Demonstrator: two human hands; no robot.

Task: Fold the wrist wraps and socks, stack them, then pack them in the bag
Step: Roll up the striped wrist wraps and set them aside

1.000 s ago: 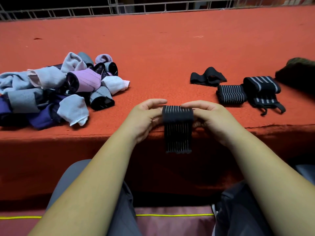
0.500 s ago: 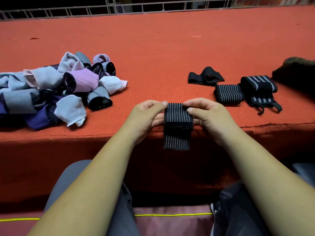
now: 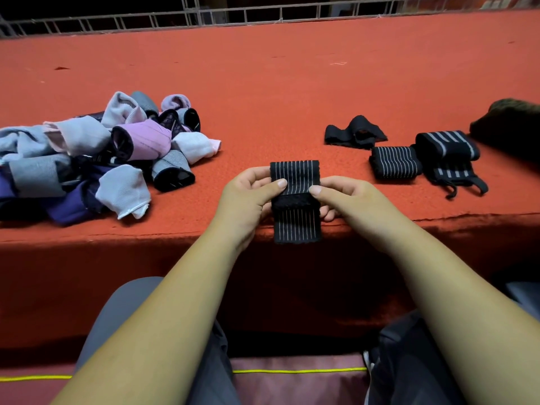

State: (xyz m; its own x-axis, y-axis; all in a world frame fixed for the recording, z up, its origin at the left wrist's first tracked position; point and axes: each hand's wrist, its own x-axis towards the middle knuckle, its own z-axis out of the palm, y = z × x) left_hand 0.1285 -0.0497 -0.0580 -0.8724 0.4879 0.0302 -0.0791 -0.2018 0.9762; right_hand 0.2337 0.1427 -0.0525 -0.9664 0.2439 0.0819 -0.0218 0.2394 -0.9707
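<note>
A black wrist wrap with thin white stripes (image 3: 295, 200) is held upright at the front edge of the red table (image 3: 292, 92). My left hand (image 3: 248, 200) pinches its left side and my right hand (image 3: 344, 197) pinches its right side, thumbs on the near face. Its lower end hangs over the table edge. To the right lie a folded striped wrap (image 3: 394, 162), a bigger rolled wrap with loose straps (image 3: 450, 159) and a plain black wrap (image 3: 355, 133). A heap of folded socks (image 3: 96, 159) in grey, pink, purple and white sits at the left.
A dark bag (image 3: 508, 124) lies at the table's right edge. A metal railing (image 3: 263, 16) runs along the far side. My knees and a maroon cushion with a yellow cord (image 3: 298, 372) are below the table front.
The wrap's top end has come up above my fingers and the hanging part has grown shorter. Both thumbs have moved onto its near face.
</note>
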